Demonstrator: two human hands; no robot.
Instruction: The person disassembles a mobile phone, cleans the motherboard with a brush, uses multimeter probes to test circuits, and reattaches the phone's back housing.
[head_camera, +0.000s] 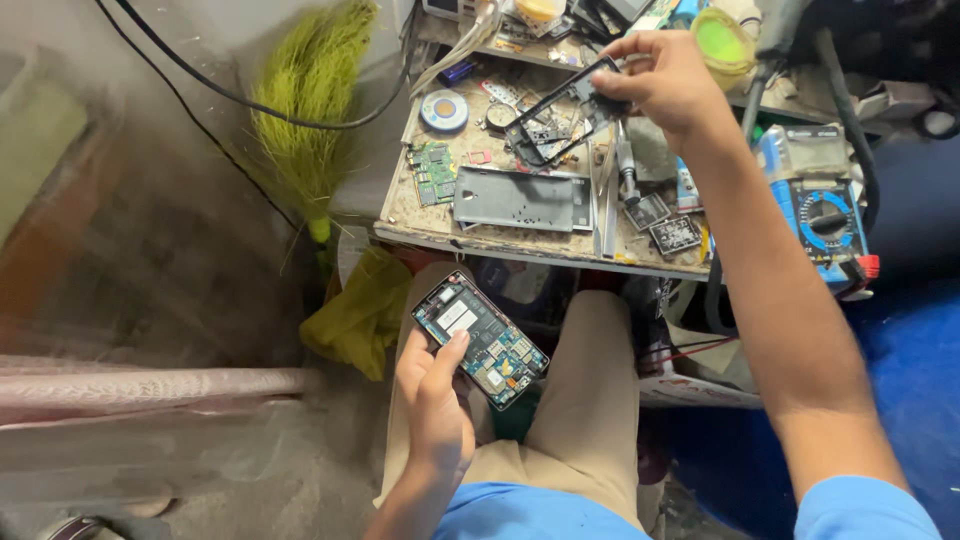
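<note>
My left hand (432, 400) holds an opened phone (480, 338) over my lap, its circuit board and metal shields facing up, with my thumb resting on the board. My right hand (662, 80) is raised above the small workbench (480, 232) and grips a thin black phone frame (553, 112) by one corner. The frame hangs tilted over the bench's clutter.
On the bench lie a grey phone back cover (520, 198), a green circuit board (433, 170), a solder roll (444, 110), small chips (675, 234) and tools. A blue multimeter (822, 215) sits at the right. A green broom (308, 110) and a yellow cloth (362, 310) are to the left.
</note>
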